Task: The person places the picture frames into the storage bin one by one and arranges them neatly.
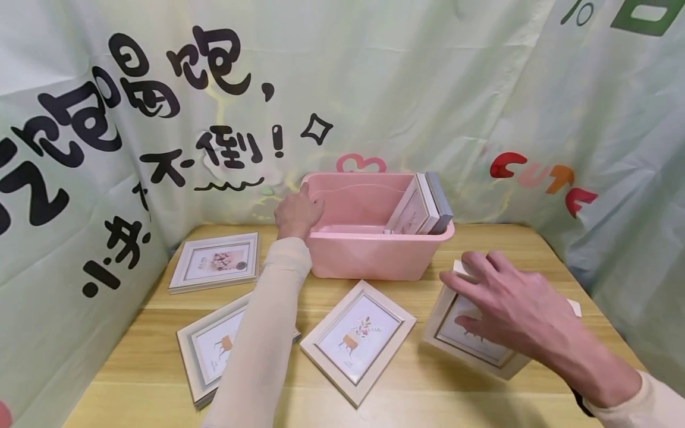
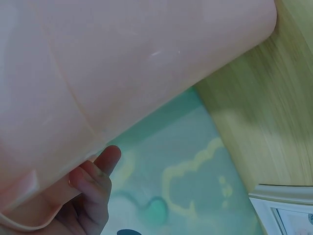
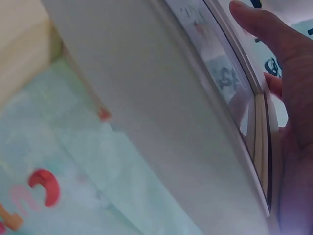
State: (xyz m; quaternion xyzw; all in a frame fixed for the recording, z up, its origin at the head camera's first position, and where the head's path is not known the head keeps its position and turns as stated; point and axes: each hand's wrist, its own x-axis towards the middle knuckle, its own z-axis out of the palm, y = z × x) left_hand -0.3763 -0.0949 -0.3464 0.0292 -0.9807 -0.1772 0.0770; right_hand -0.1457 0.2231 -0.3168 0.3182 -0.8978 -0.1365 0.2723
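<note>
A pink plastic bin [image 1: 374, 252] stands at the back middle of the wooden table [image 1: 428, 380]. My left hand [image 1: 297, 214] grips its left rim, and the fingers [image 2: 95, 181] curl under the lip against the outer wall [image 2: 122, 73]. Two or three picture frames [image 1: 423, 205] stand upright at the bin's right end. My right hand [image 1: 503, 303] lies spread, fingers fairly straight, on the face of a white picture frame [image 1: 471, 348] at the right, which sits tilted. Close up, that frame [image 3: 146, 122] fills the right wrist view with my fingertips [image 3: 264, 29] over its glass.
Three more frames lie flat: one at back left [image 1: 216, 261], one at front left [image 1: 206, 351] partly under my left forearm, one in the middle [image 1: 357, 340]. A frame corner [image 2: 283, 210] shows in the left wrist view. Printed green cloth [image 1: 374, 89] walls the table.
</note>
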